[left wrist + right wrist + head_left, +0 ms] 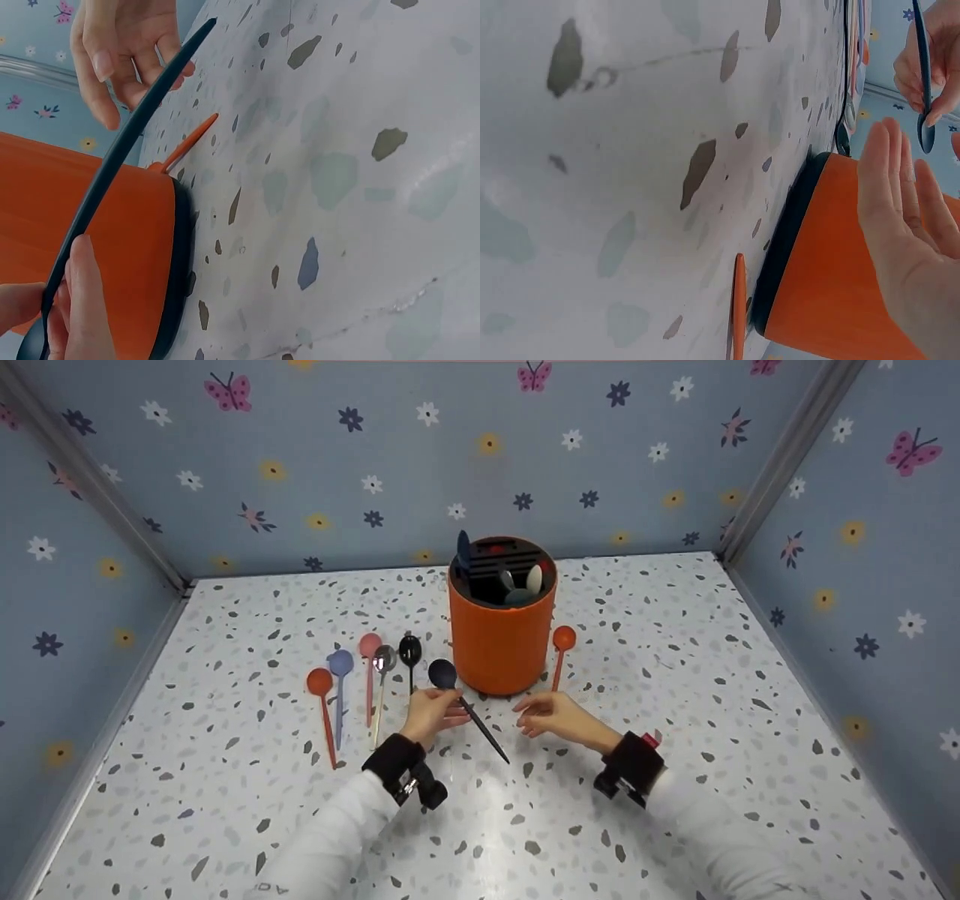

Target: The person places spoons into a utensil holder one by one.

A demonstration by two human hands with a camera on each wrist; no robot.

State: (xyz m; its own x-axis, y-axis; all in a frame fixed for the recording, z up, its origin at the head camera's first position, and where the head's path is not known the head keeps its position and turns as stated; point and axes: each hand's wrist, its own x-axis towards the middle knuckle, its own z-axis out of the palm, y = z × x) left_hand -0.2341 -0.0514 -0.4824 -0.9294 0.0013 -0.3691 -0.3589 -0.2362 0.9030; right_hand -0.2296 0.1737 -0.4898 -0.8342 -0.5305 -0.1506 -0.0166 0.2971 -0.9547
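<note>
A dark navy spoon (pixel 486 729) slants in front of the orange utensil holder (pixel 499 649), its bowl up and its handle tip pointing down to the right. My left hand (pixel 436 712) pinches it just below the bowl, between thumb and fingers. In the left wrist view the spoon's long handle (pixel 112 161) reaches up toward the other hand. My right hand (pixel 559 718) is held to the right of the handle tip, fingers loosely extended, touching nothing. Close by it, an orange spoon (pixel 564 639) lies right of the holder.
Left of the holder lie a red spoon (pixel 320 682), a lilac spoon (pixel 341 664), a pink spoon (pixel 370 645), a metallic spoon (pixel 384 660) and a black spoon (pixel 410 651). Several utensils, including a blue one (pixel 463 551), stand in the holder. Patterned walls (pixel 420 457) enclose the speckled table (pixel 247 622).
</note>
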